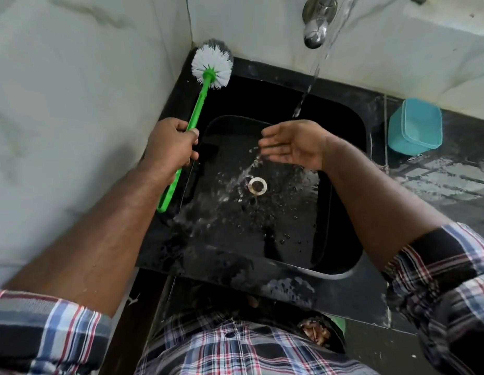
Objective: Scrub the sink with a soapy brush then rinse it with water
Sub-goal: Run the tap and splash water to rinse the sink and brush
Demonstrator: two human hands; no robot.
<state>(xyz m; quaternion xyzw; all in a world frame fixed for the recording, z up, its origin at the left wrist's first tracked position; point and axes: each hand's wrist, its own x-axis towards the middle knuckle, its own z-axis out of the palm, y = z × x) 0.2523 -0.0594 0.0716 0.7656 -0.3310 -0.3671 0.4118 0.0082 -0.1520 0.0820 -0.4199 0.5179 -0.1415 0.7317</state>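
I'm cupping my right hand (292, 143), fingers straight and together, under the tap's (315, 33) stream (307, 93), throwing water into the sink (262, 220). My left hand (170, 143) is gripping the brush (197, 104) mid-handle, parked outside the sink's left rim, its long axis running up to the bristles by the wall corner.

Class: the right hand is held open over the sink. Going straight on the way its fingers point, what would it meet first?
Probably the brush handle, gripped by the left hand; the right hand points towards it, though depth is unclear.

Teal lidded container (414, 127) on counter (451, 185)
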